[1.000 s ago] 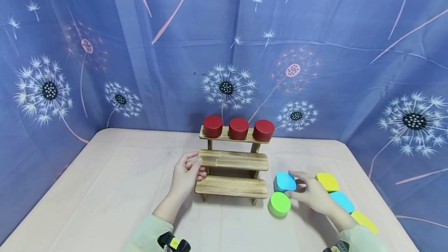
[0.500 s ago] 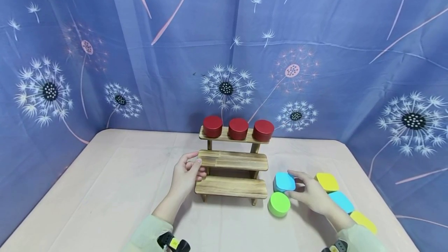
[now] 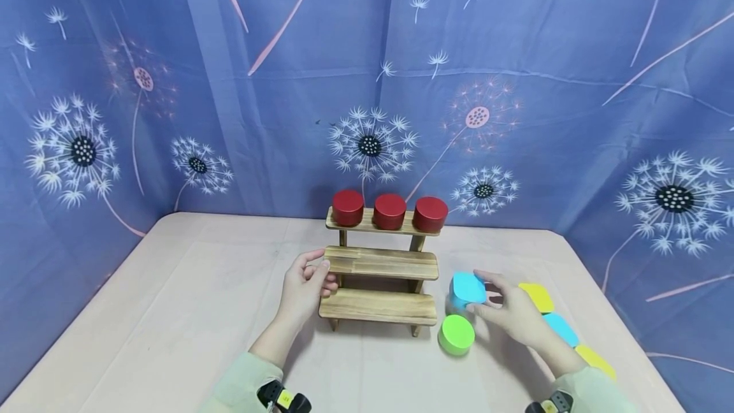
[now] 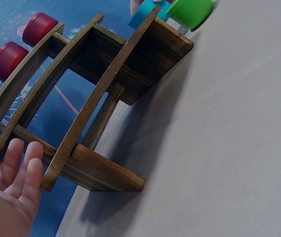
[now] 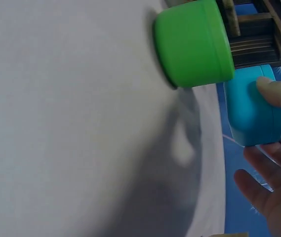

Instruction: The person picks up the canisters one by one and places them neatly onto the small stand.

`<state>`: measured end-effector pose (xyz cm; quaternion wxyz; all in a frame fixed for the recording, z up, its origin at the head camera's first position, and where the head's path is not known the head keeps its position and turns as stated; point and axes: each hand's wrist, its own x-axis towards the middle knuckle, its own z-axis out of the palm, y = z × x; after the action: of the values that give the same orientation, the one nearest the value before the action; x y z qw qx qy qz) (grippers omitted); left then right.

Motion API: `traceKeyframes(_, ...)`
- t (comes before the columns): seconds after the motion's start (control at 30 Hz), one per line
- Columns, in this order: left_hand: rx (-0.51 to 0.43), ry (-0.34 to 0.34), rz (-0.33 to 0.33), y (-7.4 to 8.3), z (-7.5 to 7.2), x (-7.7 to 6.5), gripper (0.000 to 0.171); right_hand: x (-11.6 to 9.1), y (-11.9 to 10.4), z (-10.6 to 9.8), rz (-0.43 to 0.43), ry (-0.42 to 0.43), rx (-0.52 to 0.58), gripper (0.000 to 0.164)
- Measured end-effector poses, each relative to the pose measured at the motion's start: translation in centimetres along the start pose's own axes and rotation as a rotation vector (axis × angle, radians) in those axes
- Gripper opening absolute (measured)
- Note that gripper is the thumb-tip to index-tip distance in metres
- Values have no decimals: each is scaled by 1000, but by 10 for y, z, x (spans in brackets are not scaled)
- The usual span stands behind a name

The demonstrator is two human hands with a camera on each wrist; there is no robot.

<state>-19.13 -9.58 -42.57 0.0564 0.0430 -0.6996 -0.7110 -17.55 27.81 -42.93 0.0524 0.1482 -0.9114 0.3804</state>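
The right hand (image 3: pixel 512 312) is closed on the blue box (image 3: pixel 467 289), thumb on one side and fingers on the other, and here it comes: the box is being raised! Half a second ago it was seated on the table (image 3: pixel 201 324); now, by the look of it, it is lifted just clear, to the right of the wooden stand (image 3: pixel 378 306). With that, the pick-up can be judged made, though no shelf has yet been reached.

The green tub (image 3: pixel 457 334) is left standing, just in front of the box. Over at the stand, the middle shelf's left end is held by the left hand (image 3: pixel 304 285), thumb laid against it, no shift seen there; the stand is presumably being steadied. The top shelf is filled by three red tubs (image 3: pixel 390 212), unmoved. Farther right, two yellow boxes (image 3: pixel 537 298) and a second blue box (image 3: pixel 560 329) are left untouched.
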Motion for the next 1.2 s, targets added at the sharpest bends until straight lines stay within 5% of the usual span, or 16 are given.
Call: traceKeyframes(1.2,-28,-41,9,-4,-5,0,36,10,-56,-13,-116,122,-5,57)
